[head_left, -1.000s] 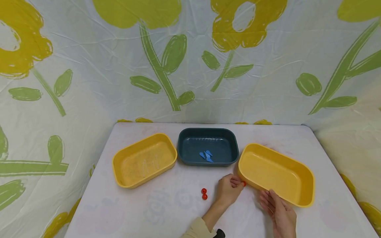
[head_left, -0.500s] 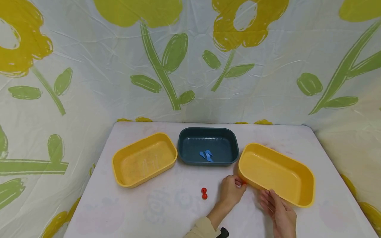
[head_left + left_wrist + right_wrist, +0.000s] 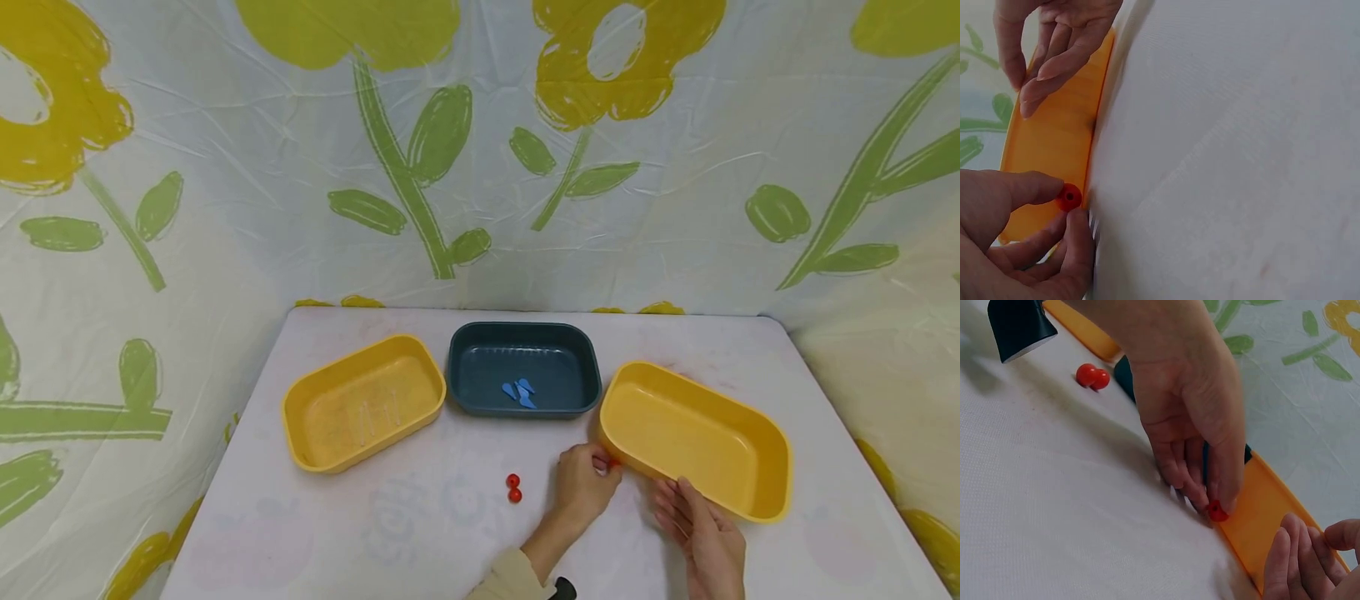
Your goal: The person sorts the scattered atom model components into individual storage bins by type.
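Observation:
My left hand (image 3: pixel 585 483) pinches a red bead (image 3: pixel 1069 197) between thumb and fingertips. A hole shows in the bead in the left wrist view. It is right at the left end of the near outer wall of the right-hand yellow tray (image 3: pixel 765 433). My right hand (image 3: pixel 703 529) holds that tray's near rim, thumb at the top edge and fingers along the outside wall. Two more red beads (image 3: pixel 514 488) lie close together on the table, left of my left hand.
A dark teal tray (image 3: pixel 480 408) at the back middle holds several small blue pieces (image 3: pixel 522 393). The left yellow tray (image 3: pixel 307 442) holds several thin, pale sticks (image 3: pixel 378 419). Behind the table (image 3: pixel 360 533) hangs a flower-printed cloth (image 3: pixel 262 167).
My left hand has shifted slightly right with the bead, which now shows less behind the fingers in the head view. My right hand and the trays stay put.

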A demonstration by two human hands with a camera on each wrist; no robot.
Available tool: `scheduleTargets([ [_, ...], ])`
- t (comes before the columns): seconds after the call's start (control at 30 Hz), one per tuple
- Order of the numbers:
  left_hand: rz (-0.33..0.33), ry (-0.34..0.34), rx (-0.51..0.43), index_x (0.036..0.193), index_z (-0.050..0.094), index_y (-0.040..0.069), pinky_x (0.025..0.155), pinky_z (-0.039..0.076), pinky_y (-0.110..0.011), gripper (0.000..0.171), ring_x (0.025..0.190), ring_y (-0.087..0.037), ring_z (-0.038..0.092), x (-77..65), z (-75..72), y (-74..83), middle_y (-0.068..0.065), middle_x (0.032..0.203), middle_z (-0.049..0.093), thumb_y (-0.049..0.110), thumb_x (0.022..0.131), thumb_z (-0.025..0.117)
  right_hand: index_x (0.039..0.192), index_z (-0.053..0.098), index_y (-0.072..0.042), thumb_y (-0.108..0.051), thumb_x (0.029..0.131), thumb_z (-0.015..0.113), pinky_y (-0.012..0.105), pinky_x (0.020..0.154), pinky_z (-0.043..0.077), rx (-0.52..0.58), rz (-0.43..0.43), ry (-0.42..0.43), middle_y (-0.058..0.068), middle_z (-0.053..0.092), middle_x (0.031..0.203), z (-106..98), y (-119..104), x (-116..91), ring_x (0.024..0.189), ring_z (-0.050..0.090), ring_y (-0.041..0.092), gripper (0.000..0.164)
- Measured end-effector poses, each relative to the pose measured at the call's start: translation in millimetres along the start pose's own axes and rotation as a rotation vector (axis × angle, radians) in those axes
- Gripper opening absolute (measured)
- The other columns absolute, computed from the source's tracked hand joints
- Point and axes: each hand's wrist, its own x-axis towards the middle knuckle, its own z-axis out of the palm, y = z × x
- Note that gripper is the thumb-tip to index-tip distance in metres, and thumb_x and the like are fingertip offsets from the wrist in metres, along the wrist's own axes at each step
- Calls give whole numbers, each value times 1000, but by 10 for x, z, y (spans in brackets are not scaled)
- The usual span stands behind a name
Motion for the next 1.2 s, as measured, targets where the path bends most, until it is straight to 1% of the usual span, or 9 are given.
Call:
scheduleTargets([
  [0.2, -14, -5, -138, 71, 65, 11, 54, 47, -13, 12, 53, 2, 52, 6, -56, -55, 11, 60, 57, 12, 76, 76, 93, 74, -23, -46, 81, 69, 27, 71, 56, -14, 6, 25, -8, 73, 87, -7, 1, 16, 83, 69, 11, 26],
  [0.33, -62, -28, -205, 72, 67, 12, 55, 48, -14, 11, 53, 1, 55, 11, -87, -84, 11, 60, 59, 13, 76, 77, 89, 74, -23, -45, 82, 69, 27, 70, 56, 2, 0, 11, -8, 73, 86, -20, -6, 11, 82, 69, 11, 23],
  [0.5, -105, -71, -258, 77, 70, 12, 57, 49, -16, 7, 56, -2, 57, 10, -140, -78, 10, 63, 61, 14, 78, 76, 86, 75, -24, -43, 83, 69, 27, 70, 56, 12, 3, -4, -8, 73, 86, -23, -9, 11, 81, 69, 11, 20],
  [0.63, -111, -104, -273, 77, 71, 13, 58, 49, -16, 7, 58, -2, 57, 4, -199, -41, 10, 65, 62, 16, 77, 76, 86, 75, -24, -43, 83, 69, 27, 70, 56, 14, 2, -9, -7, 73, 86, -24, -4, 14, 81, 69, 11, 20],
  [0.73, -111, -124, -303, 77, 71, 12, 56, 49, -17, 9, 58, -2, 58, -2, -247, -3, 8, 65, 63, 18, 77, 77, 87, 75, -23, -43, 82, 69, 27, 70, 56, 17, 3, -4, -7, 73, 85, -23, -3, 15, 81, 70, 11, 21],
  [0.87, -135, -159, -394, 79, 71, 8, 55, 51, -19, 11, 57, -8, 62, -18, -319, 54, 2, 66, 65, 17, 78, 77, 87, 75, -23, -42, 81, 70, 27, 69, 56, 26, 10, 5, -7, 73, 84, -19, -4, 13, 80, 70, 12, 21],
  [1.03, -175, -212, -496, 81, 69, 5, 59, 54, -23, 13, 60, -13, 63, -10, -417, 124, -4, 70, 67, 16, 80, 76, 89, 75, -23, -44, 80, 71, 27, 70, 56, 14, 12, 14, -7, 73, 86, -11, 1, 31, 82, 70, 12, 24],
  [1.13, -188, -239, -515, 83, 69, 5, 61, 55, -25, 14, 62, -16, 65, 15, -475, 168, -9, 74, 69, 16, 81, 75, 89, 75, -23, -44, 81, 70, 27, 70, 56, 10, 6, 4, -8, 73, 86, -8, 2, 30, 81, 70, 11, 23],
  [1.2, -193, -239, -508, 83, 69, 5, 62, 55, -26, 14, 63, -17, 65, 36, -506, 201, -9, 75, 69, 17, 81, 76, 88, 75, -23, -42, 82, 70, 27, 69, 56, 15, 0, -4, -7, 73, 86, -8, 1, 26, 81, 70, 11, 22],
])
